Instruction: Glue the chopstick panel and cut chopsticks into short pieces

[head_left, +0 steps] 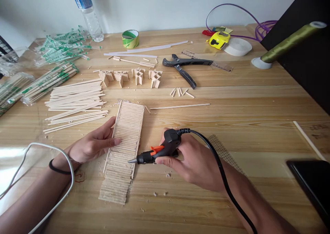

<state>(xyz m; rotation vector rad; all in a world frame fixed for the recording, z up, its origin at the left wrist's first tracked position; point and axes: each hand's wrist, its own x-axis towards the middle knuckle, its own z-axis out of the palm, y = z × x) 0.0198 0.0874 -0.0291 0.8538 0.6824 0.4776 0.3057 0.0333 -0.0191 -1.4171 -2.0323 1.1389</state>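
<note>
A long panel of glued wooden sticks [123,148] lies on the wooden table [257,120], running away from me. My left hand [94,144] rests on its left edge, fingers stretched flat across the sticks and pressing them down. My right hand [192,158] is wrapped round a black glue gun [161,151] with an orange trigger. The gun's metal tip points left and touches the panel's right edge. Its black cord [221,179] trails back over my right forearm.
Loose sticks [76,103] and wrapped chopstick packs [48,81] lie at left, small stick assemblies [130,77] and black cutters [184,67] beyond the panel. Tape roll [130,38], water bottle [87,12], yellow tape measure [219,39] sit at the back. A dark device [311,185] lies right.
</note>
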